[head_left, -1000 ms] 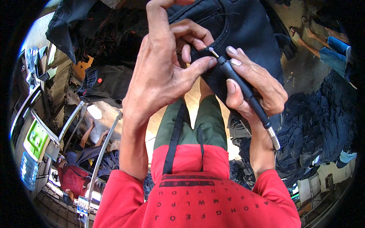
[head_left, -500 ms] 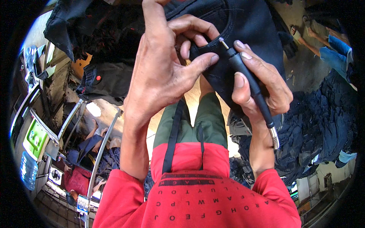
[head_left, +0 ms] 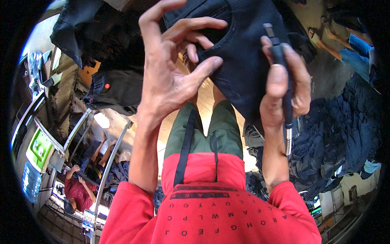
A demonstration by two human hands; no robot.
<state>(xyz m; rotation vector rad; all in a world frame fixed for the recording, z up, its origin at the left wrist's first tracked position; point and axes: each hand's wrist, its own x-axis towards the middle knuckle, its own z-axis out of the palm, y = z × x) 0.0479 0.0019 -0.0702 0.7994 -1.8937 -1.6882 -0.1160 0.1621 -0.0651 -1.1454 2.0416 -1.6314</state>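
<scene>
A dark pair of jeans (head_left: 243, 69) hangs in front of me, its curved stitched pocket edge near my left hand. My left hand (head_left: 174, 69) is open, with thumb and index finger spread beside that edge; the lower fingers curl close to the cloth, and whether they touch it is unclear. In my right hand (head_left: 290, 81) is a slim black rotary tool handpiece (head_left: 277, 53), gripped between thumb and fingers. Its metal tip points up and away from the pocket edge, somewhat blurred. A metal spring sleeve sticks out at its lower end, by my wrist.
Heaps of dark garments (head_left: 333, 126) lie at the right. More dark clothes (head_left: 118, 91) are at the left, near metal rails (head_left: 111, 158), a green tray (head_left: 40, 150) and a blue water bottle (head_left: 31, 183). One person (head_left: 81, 191) is lower left; another's legs (head_left: 353, 57) show upper right.
My right hand has drawn the handpiece away from the pocket edge, to the right, and turned it more upright. My left hand has shifted slightly left, its index finger straighter.
</scene>
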